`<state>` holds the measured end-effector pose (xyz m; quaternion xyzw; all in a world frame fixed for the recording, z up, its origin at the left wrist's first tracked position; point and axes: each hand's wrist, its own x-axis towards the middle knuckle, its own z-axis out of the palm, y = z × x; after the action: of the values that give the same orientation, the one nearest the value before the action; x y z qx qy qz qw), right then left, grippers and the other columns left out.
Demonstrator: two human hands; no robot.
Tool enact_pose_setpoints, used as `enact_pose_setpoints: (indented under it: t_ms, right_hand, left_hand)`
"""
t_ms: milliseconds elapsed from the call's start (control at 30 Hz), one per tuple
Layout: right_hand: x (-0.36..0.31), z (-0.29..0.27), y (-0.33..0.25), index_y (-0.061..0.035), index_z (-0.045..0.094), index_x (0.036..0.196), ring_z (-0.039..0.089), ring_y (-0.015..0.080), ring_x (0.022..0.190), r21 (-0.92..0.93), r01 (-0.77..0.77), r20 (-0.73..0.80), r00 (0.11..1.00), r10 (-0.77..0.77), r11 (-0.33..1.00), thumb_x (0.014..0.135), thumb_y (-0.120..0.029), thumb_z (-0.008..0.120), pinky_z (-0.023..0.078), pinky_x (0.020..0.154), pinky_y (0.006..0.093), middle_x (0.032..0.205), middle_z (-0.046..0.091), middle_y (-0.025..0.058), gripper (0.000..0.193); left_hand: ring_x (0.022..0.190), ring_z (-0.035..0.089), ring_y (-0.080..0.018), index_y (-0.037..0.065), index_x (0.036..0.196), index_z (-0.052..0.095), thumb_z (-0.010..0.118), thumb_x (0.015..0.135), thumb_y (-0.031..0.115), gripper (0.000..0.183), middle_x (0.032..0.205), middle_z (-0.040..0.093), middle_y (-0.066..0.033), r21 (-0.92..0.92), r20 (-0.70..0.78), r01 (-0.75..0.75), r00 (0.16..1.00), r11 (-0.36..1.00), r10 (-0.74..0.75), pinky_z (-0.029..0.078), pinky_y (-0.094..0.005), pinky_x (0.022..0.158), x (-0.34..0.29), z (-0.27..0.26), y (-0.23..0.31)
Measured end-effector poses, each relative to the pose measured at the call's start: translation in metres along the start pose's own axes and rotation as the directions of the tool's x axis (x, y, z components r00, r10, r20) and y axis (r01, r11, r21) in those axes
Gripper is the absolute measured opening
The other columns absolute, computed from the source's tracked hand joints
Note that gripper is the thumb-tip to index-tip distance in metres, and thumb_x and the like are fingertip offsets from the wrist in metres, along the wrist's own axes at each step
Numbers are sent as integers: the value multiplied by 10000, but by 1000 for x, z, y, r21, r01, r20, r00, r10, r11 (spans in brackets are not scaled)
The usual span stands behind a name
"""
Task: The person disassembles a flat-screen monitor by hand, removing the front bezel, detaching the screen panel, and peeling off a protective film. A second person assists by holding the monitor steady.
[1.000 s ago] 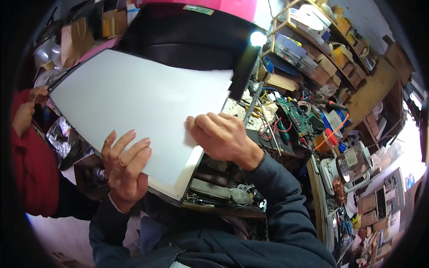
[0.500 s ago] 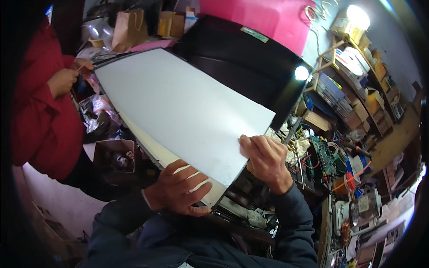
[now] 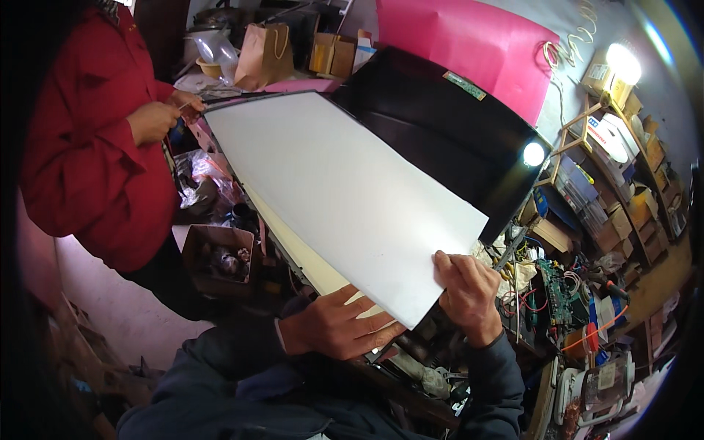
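A large white plastic sheet (image 3: 345, 191) lies slanted over a dark-edged frame, a cream-coloured sheet (image 3: 308, 258) showing beneath it along the left side. My right hand (image 3: 469, 293) pinches the white sheet's right edge near its close end. Fingers stretched and apart, my left hand (image 3: 341, 323) rests by the near end, over the cream sheet and beside the white sheet's corner. Whether its fingertips touch the white sheet I cannot tell. Behind stands a large black screen panel (image 3: 433, 139) with a small green circuit board (image 3: 464, 85) on its top edge.
At the left a co-worker in a red jacket (image 3: 95, 161) holds a thin stick-like item by the frame's far corner. A cardboard box (image 3: 218, 258) sits below. Cables, circuit boards (image 3: 554, 293) and tools crowd the right, before shelves (image 3: 623, 198) and a bright lamp (image 3: 623, 64).
The whole view has shifted, so everything sits further right and lower. The white sheet's near end now reaches closer to my left hand, whose fingers have straightened. My right hand keeps its pinch.
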<state>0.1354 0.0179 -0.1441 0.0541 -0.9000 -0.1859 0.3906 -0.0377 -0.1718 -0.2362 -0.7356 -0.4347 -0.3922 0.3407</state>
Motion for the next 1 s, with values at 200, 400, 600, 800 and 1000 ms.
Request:
enact_pose_setpoints:
  t_ms: [200, 400, 600, 800, 1000]
  right_hand:
    - [-11, 4, 5, 22, 747, 1083, 674, 192, 675, 19, 10, -10, 1000, -10, 1000, 800, 30, 764, 539, 556, 324, 897, 656, 73, 283]
    - [-2, 5, -7, 52, 742, 1090, 614, 158, 635, 0, 37, 23, 999, -37, 999, 805, 34, 756, 486, 534, 292, 866, 634, 57, 285]
    - [-8, 1, 0, 65, 740, 1134, 668, 183, 707, -43, 31, 22, 999, -30, 999, 804, 30, 722, 527, 582, 305, 950, 674, 96, 332]
    - [-14, -1, -2, 22, 748, 1144, 682, 161, 730, -111, 12, 42, 999, -8, 994, 815, -1, 736, 514, 603, 293, 990, 697, 68, 330]
    - [-14, 1, -5, -9, 772, 1097, 701, 200, 707, -74, 12, 80, 997, -6, 997, 790, -24, 755, 543, 606, 328, 960, 702, 77, 309]
  left_hand:
    - [1024, 754, -210, 116, 1112, 813, 792, 925, 369, 316, 1076, 773, -19, -54, -29, 38, 999, 998, -40, 625, -406, 913, 5, -2, 3]
    - [974, 748, -208, 102, 1081, 805, 806, 863, 302, 296, 1022, 761, -15, -26, 55, 0, 999, 1000, 1, 623, -368, 845, -2, -1, 1]
    - [967, 750, -223, 94, 1022, 799, 814, 859, 308, 270, 1011, 759, -29, -50, 18, 29, 999, 998, -28, 618, -360, 806, 0, -1, 1]
    - [927, 756, -237, 84, 1006, 805, 826, 857, 329, 288, 986, 763, -46, -108, 23, 59, 998, 992, -56, 618, -360, 796, 4, -1, 1]
    - [919, 776, -269, 46, 1002, 811, 834, 858, 443, 423, 978, 775, -86, -90, -1, 102, 995, 991, -102, 626, -384, 804, 2, 0, -1]
